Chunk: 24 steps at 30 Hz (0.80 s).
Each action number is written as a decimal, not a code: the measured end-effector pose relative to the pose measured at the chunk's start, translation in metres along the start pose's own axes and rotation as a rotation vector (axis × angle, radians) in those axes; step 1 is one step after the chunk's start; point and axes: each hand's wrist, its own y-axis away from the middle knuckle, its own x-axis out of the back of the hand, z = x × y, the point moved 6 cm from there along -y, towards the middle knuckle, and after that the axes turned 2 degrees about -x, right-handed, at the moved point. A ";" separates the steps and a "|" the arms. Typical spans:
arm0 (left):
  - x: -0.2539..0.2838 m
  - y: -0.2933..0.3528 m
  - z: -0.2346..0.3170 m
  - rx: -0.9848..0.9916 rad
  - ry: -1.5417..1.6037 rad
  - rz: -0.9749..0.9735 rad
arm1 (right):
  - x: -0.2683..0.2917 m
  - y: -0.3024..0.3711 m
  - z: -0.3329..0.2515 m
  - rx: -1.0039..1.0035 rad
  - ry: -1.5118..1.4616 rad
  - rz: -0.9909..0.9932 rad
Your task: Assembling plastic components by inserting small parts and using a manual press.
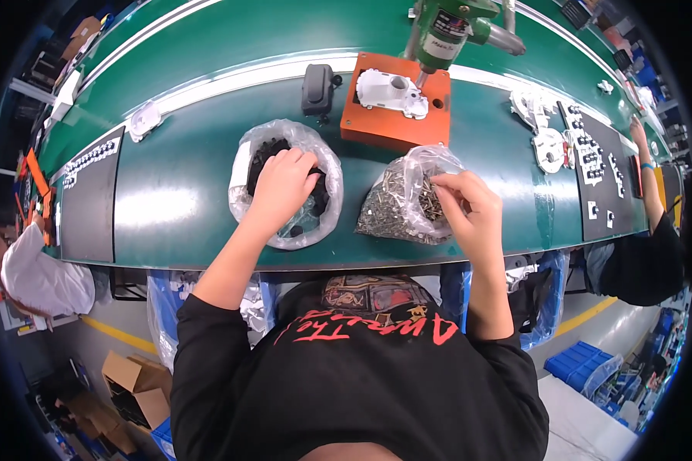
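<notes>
My left hand point(284, 184) reaches into an open clear plastic bag point(331, 157) of small black parts point(267, 150). Its fingers are curled together; whatever lies between them is hidden. My right hand point(473, 206) is at the mouth of a second clear bag point(377, 219), which holds many small metal pins point(429, 201). Thumb and forefinger are closed over the pins, but I cannot make out what is in the pinch. Beyond the bags, a silver metal housing point(388, 91) lies on an orange fixture block point(354, 123), under a green press point(442, 42).
A black case point(317, 91) stands left of the fixture. Metal castings point(550, 150) and a dark mat point(598, 203) with rows of small parts lie right; another mat point(92, 207) lies left. Co-workers point(46, 269) sit at both sides. Lined blue bins point(161, 300) are below the table edge.
</notes>
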 end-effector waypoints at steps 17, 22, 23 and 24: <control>0.057 -0.072 -0.023 0.293 0.710 -0.096 | 0.025 0.008 0.031 -0.130 -0.543 0.119; 0.039 -0.187 0.007 0.099 0.620 -0.183 | 0.044 0.016 0.039 -0.104 -0.557 0.249; 0.028 -0.206 0.014 0.079 0.662 -0.242 | 0.048 0.019 0.041 -0.107 -0.550 0.261; 0.021 -0.219 0.016 0.072 0.665 -0.238 | 0.055 0.023 0.042 -0.102 -0.520 0.295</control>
